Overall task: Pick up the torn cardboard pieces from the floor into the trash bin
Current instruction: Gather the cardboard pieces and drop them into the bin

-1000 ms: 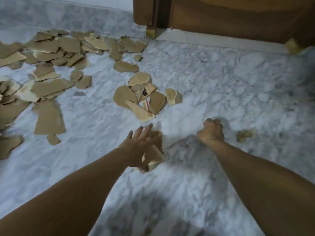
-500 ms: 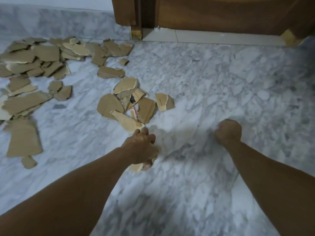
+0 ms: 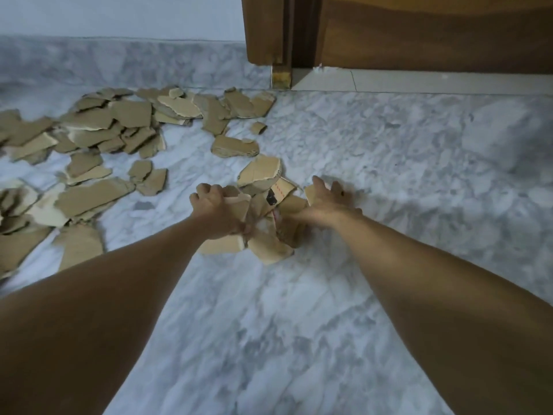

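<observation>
Left hand point(image 3: 214, 205) grips cardboard pieces point(image 3: 260, 232), right hand point(image 3: 327, 202) spread, scattered scraps point(image 3: 98, 130) left.

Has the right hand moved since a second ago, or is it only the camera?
Yes. The right hand was a fist on bare floor, apart from the small cardboard cluster; now it is open and has moved left onto that cluster's right edge.

Nothing readable here tbh. The closest thing is one torn cardboard piece point(image 3: 281, 190) lying between the two hands, which has a red dashed line and a black mark printed on it, but it's too small and blurry to make out letters or numbers.
</observation>
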`<action>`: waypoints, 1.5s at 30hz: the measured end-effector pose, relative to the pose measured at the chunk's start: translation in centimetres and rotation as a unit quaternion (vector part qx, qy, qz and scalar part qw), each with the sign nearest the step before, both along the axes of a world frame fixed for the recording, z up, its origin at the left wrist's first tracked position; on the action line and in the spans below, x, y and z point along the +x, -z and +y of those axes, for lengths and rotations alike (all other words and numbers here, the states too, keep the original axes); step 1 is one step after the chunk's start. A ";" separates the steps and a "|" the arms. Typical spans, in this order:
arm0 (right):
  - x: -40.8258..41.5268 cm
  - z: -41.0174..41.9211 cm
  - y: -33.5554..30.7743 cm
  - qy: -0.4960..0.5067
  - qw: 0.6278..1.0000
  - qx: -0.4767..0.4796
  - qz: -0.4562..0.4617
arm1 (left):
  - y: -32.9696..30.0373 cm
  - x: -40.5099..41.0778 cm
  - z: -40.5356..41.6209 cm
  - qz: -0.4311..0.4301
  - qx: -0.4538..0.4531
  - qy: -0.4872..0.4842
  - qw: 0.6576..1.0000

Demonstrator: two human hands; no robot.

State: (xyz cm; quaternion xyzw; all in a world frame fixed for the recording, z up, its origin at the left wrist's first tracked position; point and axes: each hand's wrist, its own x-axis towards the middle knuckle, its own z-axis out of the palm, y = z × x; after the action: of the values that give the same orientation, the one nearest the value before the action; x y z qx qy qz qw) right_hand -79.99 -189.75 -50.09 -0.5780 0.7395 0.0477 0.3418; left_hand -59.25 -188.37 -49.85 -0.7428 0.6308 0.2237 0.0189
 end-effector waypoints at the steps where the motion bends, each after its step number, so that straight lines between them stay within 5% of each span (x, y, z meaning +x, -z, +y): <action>1: 0.6 -0.6 0.3 -0.042 0.999 0.005 0.026 | 0.5 0.3 -0.4 -0.006 0.007 0.000 1.000; 8: 3.6 -3.6 2.1 -0.209 0.969 -0.029 0.127 | 1.6 0.6 -1.6 -0.031 0.040 0.067 0.997; 13: 5.6 -5.3 -0.7 -0.223 0.966 0.014 0.127 | 1.7 1.0 -2.3 -0.012 0.053 0.058 0.997; 20: 8.4 -7.5 -1.4 -0.273 0.955 -0.060 0.096 | 1.9 3.0 -2.2 0.013 0.063 0.023 0.998; 31: 6.8 -4.9 -0.9 -0.346 0.932 0.055 0.088 | 2.6 6.3 -0.1 0.062 0.086 -0.066 0.992; 35: 5.0 -3.2 -3.1 -0.359 0.925 0.094 0.085 | 2.3 7.3 1.1 0.027 0.115 -0.057 0.991; 40: 4.7 -1.9 -2.5 -0.355 0.926 0.027 0.124 | 2.2 7.9 2.6 0.001 0.119 -0.040 0.992; 45: 7.1 1.5 -1.7 -0.410 0.895 0.105 0.144 | 2.3 8.1 4.2 -0.021 0.118 -0.040 0.992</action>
State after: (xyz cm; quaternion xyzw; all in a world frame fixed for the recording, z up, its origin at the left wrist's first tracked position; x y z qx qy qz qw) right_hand -72.88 -188.28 -48.38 -0.7775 0.4687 0.3436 0.2405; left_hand -51.16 -184.19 -52.20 -0.7645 0.5695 0.2811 0.1106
